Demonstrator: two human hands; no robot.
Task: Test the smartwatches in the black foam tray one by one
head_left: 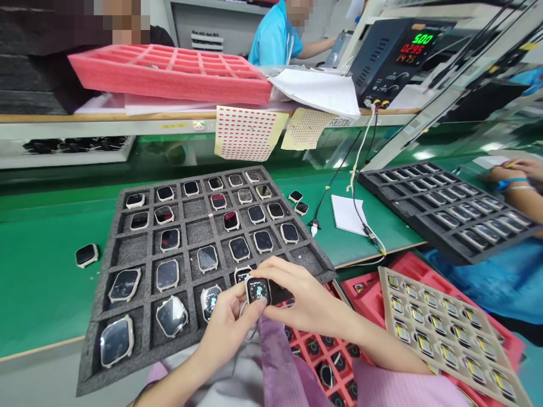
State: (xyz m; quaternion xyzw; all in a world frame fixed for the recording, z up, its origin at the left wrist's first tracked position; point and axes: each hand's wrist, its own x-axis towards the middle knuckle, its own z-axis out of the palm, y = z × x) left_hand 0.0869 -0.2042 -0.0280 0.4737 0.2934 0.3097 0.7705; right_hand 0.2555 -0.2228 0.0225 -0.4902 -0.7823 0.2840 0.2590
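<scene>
1. Our left hand [229, 316] grasps a square watch [258, 289] from its left side; the watch's screen is lit.
2. Our right hand [297, 285] grasps the same watch from the right, fingers curled over its top edge.
3. We have the watch above the near edge of a gray foam tray [150, 288], whose compartments hold many similar pale-framed watches. Some screens there are lit, others dark or reddish.
4. On the green table [46, 226], we see a loose watch [86, 255] left of the gray tray and two more [298, 202] beside its far right side.
5. Farther right, we have a white pad [348, 215] near cables, then a black tray [449, 206] with rows of watches, next to another person's hands [520, 169].
6. Near us on the right are a red tray [316, 346] of round dark parts and a beige tray [426, 311] of framed parts.
7. On the far shelf, we see a pink foam tray [169, 85], papers [318, 93] and a power supply [390, 62] with lit digits; beyond sits a person in blue [269, 37].
</scene>
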